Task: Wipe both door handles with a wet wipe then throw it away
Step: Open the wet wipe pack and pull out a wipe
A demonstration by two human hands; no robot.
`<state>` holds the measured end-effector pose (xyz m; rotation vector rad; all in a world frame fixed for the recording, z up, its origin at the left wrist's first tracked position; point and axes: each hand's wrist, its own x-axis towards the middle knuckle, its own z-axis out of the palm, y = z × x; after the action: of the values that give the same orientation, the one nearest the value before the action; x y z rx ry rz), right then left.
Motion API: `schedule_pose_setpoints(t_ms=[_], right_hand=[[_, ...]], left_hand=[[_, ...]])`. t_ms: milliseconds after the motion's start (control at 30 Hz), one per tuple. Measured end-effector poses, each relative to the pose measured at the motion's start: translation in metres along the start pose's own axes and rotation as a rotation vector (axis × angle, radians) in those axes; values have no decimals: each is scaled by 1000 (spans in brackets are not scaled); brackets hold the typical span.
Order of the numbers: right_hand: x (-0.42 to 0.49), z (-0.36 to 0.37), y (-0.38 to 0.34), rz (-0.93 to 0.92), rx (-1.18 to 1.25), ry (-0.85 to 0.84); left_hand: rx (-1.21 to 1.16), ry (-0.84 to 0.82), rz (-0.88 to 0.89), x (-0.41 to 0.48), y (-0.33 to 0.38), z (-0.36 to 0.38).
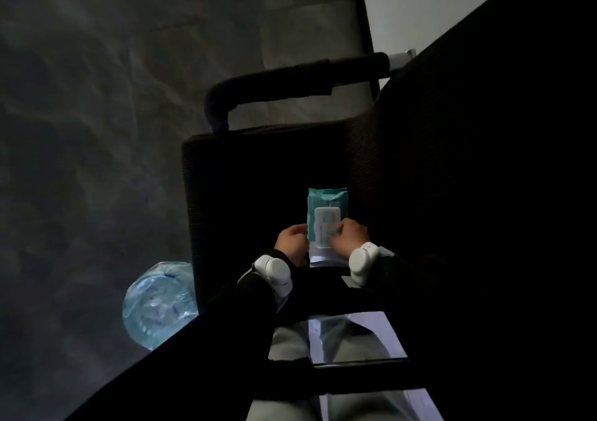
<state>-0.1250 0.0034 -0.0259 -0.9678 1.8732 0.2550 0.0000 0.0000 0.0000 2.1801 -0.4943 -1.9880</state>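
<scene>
1. Head view, step in hand: the task is at its very start, getting a wipe out. The wipe pack [326, 205] sits over the dark seat of a chair [245, 175], between the two hands. No loose wipe shows yet, and no door handle is in view.
2. Head view, grips: the left hand [290, 239] clasps the pack's left edge near its close end and steadies it. The right hand [349, 237] has its fingers curled onto the white flap [326, 223] and seems to pinch its near right corner. The dim light leaves the exact hold unsure.
3. Head view, next move: I judge the flap must be peeled back while the left hand keeps the pack from lifting. Then a single sheet is drawn out.
4. Head view, orientation: the pack's long axis runs straight away from the person, toward the chair's armrest [290, 78]. Its flap side faces up. Whether it rests on the seat or is held just above it, I cannot tell.
5. Head view, elsewhere: a clear water bottle [158, 304] lies left of the chair.
</scene>
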Motion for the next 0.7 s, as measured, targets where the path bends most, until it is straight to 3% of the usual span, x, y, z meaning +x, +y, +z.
schedule_pose_setpoints(t_ms=[267,533,700], right_hand=[[5,0,19,20,105,-33],[14,-1,22,-35,131,-19],[13,-3,26,-59,123,-11]], left_hand=[[215,-62,4,16,2,16],[271,-42,10,34,-7,24],[179,-65,-63,34,-10,23]])
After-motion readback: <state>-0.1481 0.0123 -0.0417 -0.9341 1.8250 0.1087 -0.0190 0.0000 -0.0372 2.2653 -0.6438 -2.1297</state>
